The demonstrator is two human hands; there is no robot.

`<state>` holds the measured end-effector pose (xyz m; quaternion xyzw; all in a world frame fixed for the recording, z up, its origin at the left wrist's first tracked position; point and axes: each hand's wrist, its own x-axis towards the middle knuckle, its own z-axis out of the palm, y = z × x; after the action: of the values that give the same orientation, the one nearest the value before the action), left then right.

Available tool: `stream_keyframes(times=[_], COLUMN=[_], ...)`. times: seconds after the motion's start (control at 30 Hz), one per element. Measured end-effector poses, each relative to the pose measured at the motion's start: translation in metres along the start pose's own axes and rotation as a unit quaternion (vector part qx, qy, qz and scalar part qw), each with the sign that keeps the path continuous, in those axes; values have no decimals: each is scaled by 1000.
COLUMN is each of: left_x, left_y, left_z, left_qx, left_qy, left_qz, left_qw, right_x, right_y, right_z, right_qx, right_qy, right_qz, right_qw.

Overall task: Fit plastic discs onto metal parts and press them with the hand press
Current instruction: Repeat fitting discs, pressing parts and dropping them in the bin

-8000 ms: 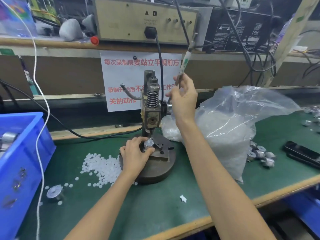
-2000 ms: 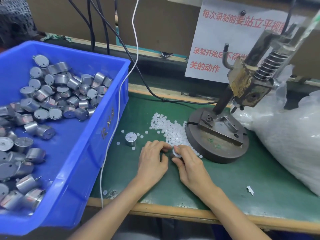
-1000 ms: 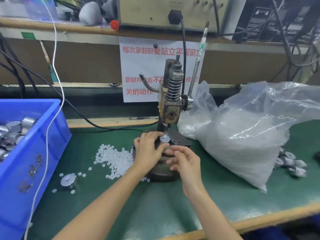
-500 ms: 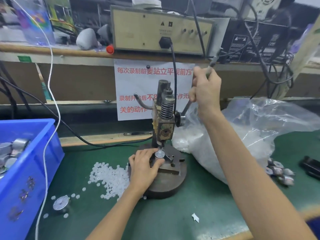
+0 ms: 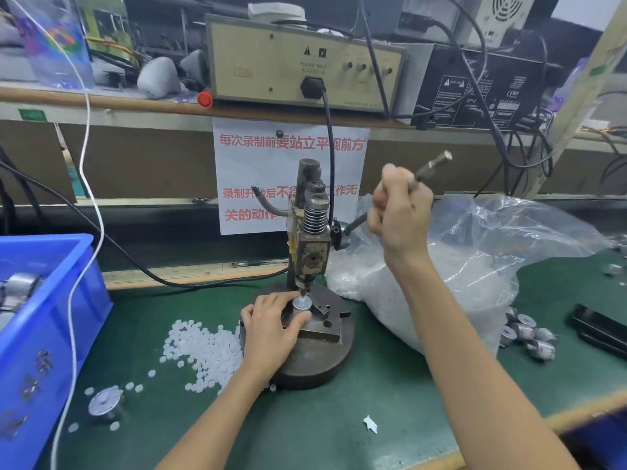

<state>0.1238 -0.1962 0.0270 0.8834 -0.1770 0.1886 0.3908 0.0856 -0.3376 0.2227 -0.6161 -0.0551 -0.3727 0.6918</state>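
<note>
While the left hand (image 5: 271, 329) pinches the metal part (image 5: 302, 304) on the hand press (image 5: 310, 256) base, under the ram so it sits centred, the right hand (image 5: 398, 208) fists the lever (image 5: 431, 167) for pressing; spare plastic discs (image 5: 203, 351) lie left of the press.

The mat (image 5: 390, 385) is showing plain dark green, edged in tan wood. The bin (image 5: 51, 317) is presenting bright blue. The discs (image 5: 207, 347) are showing milky white, the part (image 5: 302, 306) silver. The press (image 5: 310, 256) is showing rust-brown blotches over yellowed metal, its base (image 5: 322, 364) dark grey, its lever (image 5: 436, 163) grey with a knurled tip. The sign (image 5: 258, 164) is carrying red characters on white. The bag (image 5: 492, 252) is reading clear, the box (image 5: 271, 62) beige, the cap (image 5: 204, 100) red.
</note>
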Motion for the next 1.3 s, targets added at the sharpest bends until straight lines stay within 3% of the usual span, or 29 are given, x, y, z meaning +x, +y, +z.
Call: stream_keyframes(times=[0.27, 0.4, 0.47, 0.6, 0.77, 1.1, 1.3], left_x=[-2, -2, 0, -3, -29, -89, -132], left_y=[4, 3, 3, 7, 24, 94, 146], left_z=[-3, -2, -2, -5, -17, 6, 51], left_qx=[8, 15, 18, 28, -21, -110, -129], left_qy=[-4, -3, -3, 15, 31, -83, -196], left_qz=[6, 10, 6, -18, -38, 44, 114], left_qw=[1000, 1000, 1000, 999, 999, 989, 965], right_x=[57, -8, -51, -117, -128, -157, -195], right_y=[12, 61, 85, 121, 114, 69, 45], right_z=[20, 1, -14, -35, -53, -114, -202], right_qx=[-66, -78, -113, -222, -159, -78, -56], right_qy=[-26, 75, 94, -31, -106, -167, -93], right_qz=[182, 106, 110, 221, 271, 345, 398], right_qw=[981, 988, 983, 949, 943, 920, 911])
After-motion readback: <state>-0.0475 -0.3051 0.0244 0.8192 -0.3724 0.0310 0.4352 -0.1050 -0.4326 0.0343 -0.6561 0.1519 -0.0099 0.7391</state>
